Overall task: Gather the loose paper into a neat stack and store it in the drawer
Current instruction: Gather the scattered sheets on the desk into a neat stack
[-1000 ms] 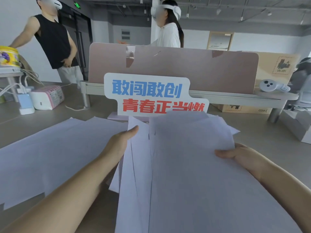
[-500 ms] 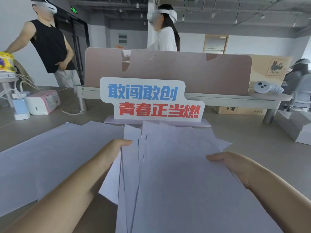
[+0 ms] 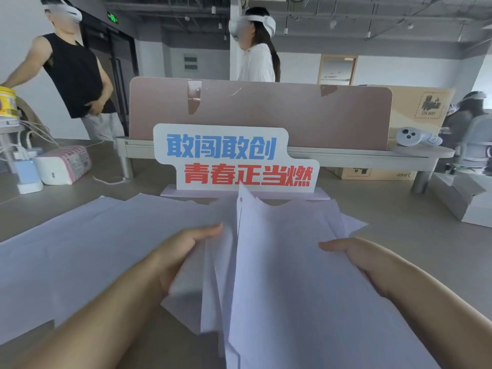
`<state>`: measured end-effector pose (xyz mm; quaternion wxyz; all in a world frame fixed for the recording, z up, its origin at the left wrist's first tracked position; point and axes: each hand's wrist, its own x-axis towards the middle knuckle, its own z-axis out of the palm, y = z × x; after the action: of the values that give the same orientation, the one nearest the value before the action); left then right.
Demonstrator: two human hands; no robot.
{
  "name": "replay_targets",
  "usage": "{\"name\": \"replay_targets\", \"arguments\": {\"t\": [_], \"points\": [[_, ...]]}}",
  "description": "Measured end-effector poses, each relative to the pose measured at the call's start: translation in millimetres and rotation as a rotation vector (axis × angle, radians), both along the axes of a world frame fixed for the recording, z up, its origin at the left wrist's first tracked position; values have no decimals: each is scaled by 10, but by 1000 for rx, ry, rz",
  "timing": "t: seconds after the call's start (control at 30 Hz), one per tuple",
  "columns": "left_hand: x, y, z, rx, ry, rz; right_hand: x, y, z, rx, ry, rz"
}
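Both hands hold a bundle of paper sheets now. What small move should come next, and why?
Probably press the left hand and right hand inward to square the bundle: its sheets are fanned, with uneven far edges. More loose sheets lie on the desk to the left.

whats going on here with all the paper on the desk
A person is gathering loose sheets. The left hand and right hand hold an uneven bundle of paper by its sides, edges still fanned out. More sheets lie spread on the desk to the left, ungathered. No drawer is in view.
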<state>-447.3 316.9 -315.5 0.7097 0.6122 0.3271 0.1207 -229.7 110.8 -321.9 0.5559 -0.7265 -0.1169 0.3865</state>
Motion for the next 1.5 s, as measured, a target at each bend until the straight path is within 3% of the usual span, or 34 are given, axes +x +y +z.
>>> {"name": "replay_targets", "arguments": {"t": [0.07, 0.17, 0.33, 0.5, 0.63, 0.77, 1.03, 1.13, 1.2, 1.23, 1.5], "points": [[-13, 44, 5, 11, -10, -6, 14, -10, 15, -20, -18, -9], [-35, 111, -7, 135, 187, -36, 71, -51, 16, -28, -41, -55], [-43, 232, -98, 391, 320, 99, 104, -72, -34, -33, -61, -51], [-50, 144, -10, 67, 107, 106, 123, -118, -38, 70, -72, -63], [-41, 140, -33, 28, 10, 143, 109, -83, 40, 158, -7, -88], [6, 120, -25, -17, -47, 154, 29, -44, -2, 14, -11, -6], [-25, 180, -64, 73, 169, 115, 8, -57, 92, 40, -32, 16], [7, 270, -166, 270, 225, 187, 25, -80, 33, -180, -338, -41], [14, 256, -193, 313, 240, 188, -8, -69, -3, -356, -654, -90], [16, 245, -192, 315, 238, 182, -52, -59, 18, -385, -716, -101], [33, 236, -134, 164, 178, 161, -45, -53, 58, -260, -797, -168]]}}
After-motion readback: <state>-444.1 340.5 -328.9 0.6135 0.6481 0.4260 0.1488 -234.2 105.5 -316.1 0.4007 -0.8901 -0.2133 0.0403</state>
